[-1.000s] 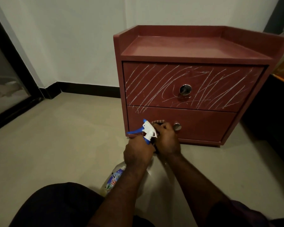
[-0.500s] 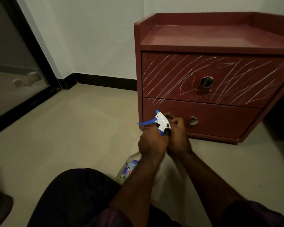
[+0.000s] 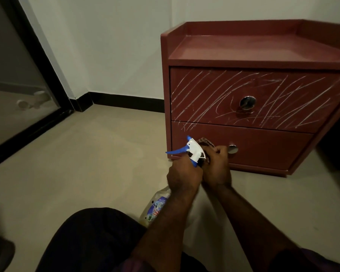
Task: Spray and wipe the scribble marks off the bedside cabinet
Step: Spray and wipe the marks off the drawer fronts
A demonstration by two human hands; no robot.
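Observation:
A dark red bedside cabinet (image 3: 263,55) with two drawers stands on the floor against the wall. White scribble marks (image 3: 273,99) cover its upper drawer front, and a few reach the top left of the lower drawer. My left hand (image 3: 184,178) grips the neck of a clear spray bottle (image 3: 157,205) with a white and blue trigger head (image 3: 193,151). My right hand (image 3: 216,165) holds a dark checked cloth (image 3: 205,142) right against the trigger head. Both hands are low in front of the lower drawer, left of its round metal knob (image 3: 232,149).
Beige floor (image 3: 86,154) spreads out to the left. A black-framed glass door (image 3: 18,95) stands at the far left, with black skirting along the white wall. My dark-trousered knee (image 3: 90,242) fills the lower middle. A dark piece of furniture sits to the cabinet's right.
The view has swung left, so the cabinet now sits further right in frame. My hands stay together with bottle and cloth before the lower drawer.

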